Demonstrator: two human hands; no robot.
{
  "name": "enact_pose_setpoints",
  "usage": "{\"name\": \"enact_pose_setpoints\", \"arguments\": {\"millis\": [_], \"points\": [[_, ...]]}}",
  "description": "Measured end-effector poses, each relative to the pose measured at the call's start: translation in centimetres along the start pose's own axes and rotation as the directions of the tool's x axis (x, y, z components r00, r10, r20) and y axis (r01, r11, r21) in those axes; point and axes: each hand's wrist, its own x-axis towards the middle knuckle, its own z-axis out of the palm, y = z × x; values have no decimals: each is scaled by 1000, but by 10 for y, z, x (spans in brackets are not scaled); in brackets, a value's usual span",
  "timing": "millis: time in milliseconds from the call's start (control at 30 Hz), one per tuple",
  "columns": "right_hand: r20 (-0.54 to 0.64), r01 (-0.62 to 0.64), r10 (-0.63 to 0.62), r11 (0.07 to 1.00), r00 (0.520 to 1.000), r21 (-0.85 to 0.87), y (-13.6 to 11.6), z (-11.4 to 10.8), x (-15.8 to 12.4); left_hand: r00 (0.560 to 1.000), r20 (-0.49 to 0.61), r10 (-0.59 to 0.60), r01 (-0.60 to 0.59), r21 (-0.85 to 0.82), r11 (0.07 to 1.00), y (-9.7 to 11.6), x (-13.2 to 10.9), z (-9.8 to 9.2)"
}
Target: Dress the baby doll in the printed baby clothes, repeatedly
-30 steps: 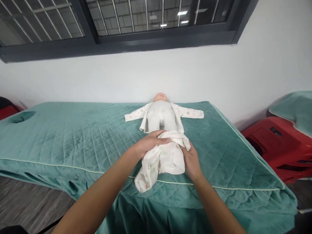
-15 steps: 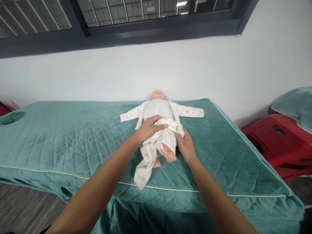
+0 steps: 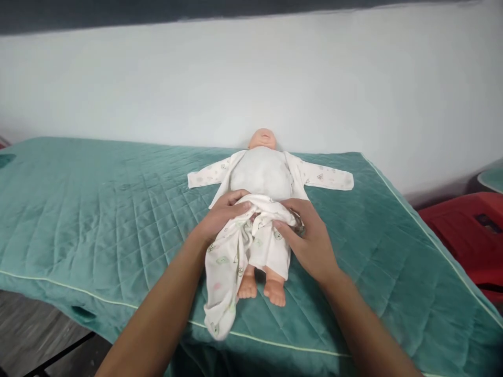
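Note:
A baby doll (image 3: pixel 262 139) lies on its back on the green quilted bed cover (image 3: pixel 129 220), head toward the wall. Its pale torso (image 3: pixel 261 170) shows between the open halves of a white printed baby shirt (image 3: pixel 328 177), sleeves spread sideways. White printed baby pants (image 3: pixel 220 283) are bunched at the doll's hips. One pant leg covers the doll's leg on the right; the other hangs slack to the left, beside the bare foot (image 3: pixel 247 287). My left hand (image 3: pixel 223 213) is closed on the waistband's left side. My right hand (image 3: pixel 312 241) pinches its right side, thumb in front.
Behind the bed stands a white wall (image 3: pixel 157 84) with a dark window frame (image 3: pixel 118 13) above. At the right, beyond the bed edge, is a red plastic object (image 3: pixel 463 230). Dark floor (image 3: pixel 27 324) shows at lower left.
My right hand has shifted from beside the doll's leg up onto the pants' waistband. Both feet now show more fully below the cloth. The view has tilted down and come closer.

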Motion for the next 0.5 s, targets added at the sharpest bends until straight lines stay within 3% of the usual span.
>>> {"name": "enact_pose_setpoints", "arguments": {"millis": [100, 267, 333, 500], "points": [[265, 1, -5, 1000, 964, 16, -24, 0, 35, 1000, 22, 8, -7, -38, 999, -3, 1, -6], [624, -74, 43, 997, 780, 24, -34, 5, 89, 999, -6, 38, -39, -53, 998, -6, 1, -9], [683, -136, 49, 988, 729, 75, -28, 7, 94, 998, -29, 47, -49, -43, 998, -9, 1, -10], [692, -393, 101, 876, 715, 278, -8, 7, 82, 997, 69, -19, 23, -56, 998, -13, 2, -13]]}}
